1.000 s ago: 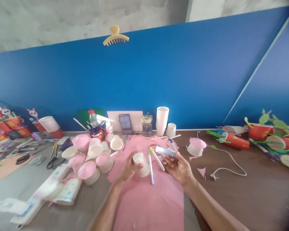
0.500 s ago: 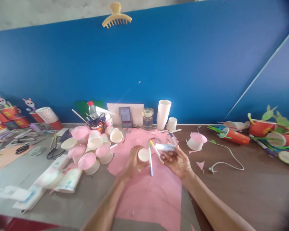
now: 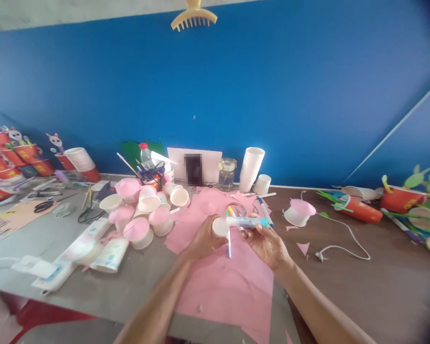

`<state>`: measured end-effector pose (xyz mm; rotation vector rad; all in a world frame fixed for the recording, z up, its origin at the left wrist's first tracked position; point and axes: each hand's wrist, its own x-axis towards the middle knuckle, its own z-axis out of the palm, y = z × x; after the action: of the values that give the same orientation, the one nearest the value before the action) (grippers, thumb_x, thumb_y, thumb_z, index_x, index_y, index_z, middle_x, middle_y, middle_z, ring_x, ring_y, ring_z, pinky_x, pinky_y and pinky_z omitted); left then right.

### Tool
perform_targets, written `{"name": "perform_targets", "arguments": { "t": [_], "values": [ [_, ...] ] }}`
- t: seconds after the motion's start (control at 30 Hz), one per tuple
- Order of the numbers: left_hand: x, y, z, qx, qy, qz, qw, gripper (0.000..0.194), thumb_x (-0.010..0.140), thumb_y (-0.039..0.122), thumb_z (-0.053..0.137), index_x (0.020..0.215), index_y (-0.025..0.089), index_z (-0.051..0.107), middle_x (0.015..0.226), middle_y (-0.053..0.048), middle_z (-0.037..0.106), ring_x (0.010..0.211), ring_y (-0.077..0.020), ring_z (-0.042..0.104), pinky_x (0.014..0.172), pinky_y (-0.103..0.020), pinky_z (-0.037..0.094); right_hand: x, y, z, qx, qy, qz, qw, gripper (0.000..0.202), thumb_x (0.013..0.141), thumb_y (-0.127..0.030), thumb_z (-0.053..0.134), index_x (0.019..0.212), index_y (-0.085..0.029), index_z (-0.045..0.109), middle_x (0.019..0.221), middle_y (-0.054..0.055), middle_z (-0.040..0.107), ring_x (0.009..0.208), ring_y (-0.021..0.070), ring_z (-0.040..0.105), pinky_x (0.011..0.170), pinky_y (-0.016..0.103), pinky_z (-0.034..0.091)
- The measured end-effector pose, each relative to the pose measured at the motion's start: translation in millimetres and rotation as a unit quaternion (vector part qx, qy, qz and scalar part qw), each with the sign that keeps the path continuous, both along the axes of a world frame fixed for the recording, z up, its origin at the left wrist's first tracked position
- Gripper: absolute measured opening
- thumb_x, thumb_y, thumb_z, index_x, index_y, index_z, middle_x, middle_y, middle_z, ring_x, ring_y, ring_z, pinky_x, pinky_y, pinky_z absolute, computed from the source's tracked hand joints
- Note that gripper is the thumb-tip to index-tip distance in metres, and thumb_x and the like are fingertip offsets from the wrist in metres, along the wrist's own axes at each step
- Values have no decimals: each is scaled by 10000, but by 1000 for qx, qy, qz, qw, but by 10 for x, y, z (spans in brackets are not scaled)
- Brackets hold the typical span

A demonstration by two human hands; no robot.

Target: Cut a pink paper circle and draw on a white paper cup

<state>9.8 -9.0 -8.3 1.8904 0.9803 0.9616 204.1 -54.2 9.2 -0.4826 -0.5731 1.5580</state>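
My left hand (image 3: 206, 239) is closed round a white paper cup (image 3: 220, 227), whose pale round end faces me. In my right hand (image 3: 267, 243) lies a glue stick (image 3: 247, 221), a whitish tube with a blue end, held level between thumb and fingers. Its left tip reaches the edge of the cup; whether they touch I cannot tell. Beneath both hands spreads a pink paper sheet (image 3: 225, 296). A blue-and-white marker (image 3: 230, 246) and a yellow-capped marker (image 3: 231, 211) sit behind the glue stick, partly hidden by it.
Several paper cups with pink paper tops (image 3: 136, 230) crowd the left side beside a power strip (image 3: 71, 253). A tall cup stack (image 3: 252, 169) and a glass jar (image 3: 227, 174) stand by the blue wall. To the right are one pink-topped cup (image 3: 299, 212) and a white cable (image 3: 344, 251).
The glue stick has come level and moved against or near the cup's edge, its blue end now showing. My left hand still holds the cup. The view has shifted slightly left.
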Motion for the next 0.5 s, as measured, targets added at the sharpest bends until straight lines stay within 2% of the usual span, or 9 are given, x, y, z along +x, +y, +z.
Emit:
{"name": "perform_targets", "arguments": {
  "t": [0.17,0.3,0.5],
  "values": [
    [11,34,-56,-9,3,3,1000,536,652,235,715,1125,165,473,1049,-80,566,932,-215,560,805,-370,493,-59,-53,31,29,-36,11,999,226,723,-211,734,935,-254,667,713,-24,624,654,120,539,723,295,471],
    [15,41,-56,-16,-2,7,1000,532,647,244,716,1113,162,471,1017,-75,576,893,-205,565,765,-352,493,-71,-62,41,44,-61,15,997,217,741,-230,727,947,-258,666,761,-15,644,686,130,566,748,300,469],
    [22,51,-32,-46,-43,4,998,444,662,289,714,1032,177,497,907,-34,586,782,-168,566,668,-302,493,-79,-33,53,27,-25,-8,999,234,740,-254,723,964,-235,662,712,-23,621,649,121,542,747,306,490]
  ]
}}
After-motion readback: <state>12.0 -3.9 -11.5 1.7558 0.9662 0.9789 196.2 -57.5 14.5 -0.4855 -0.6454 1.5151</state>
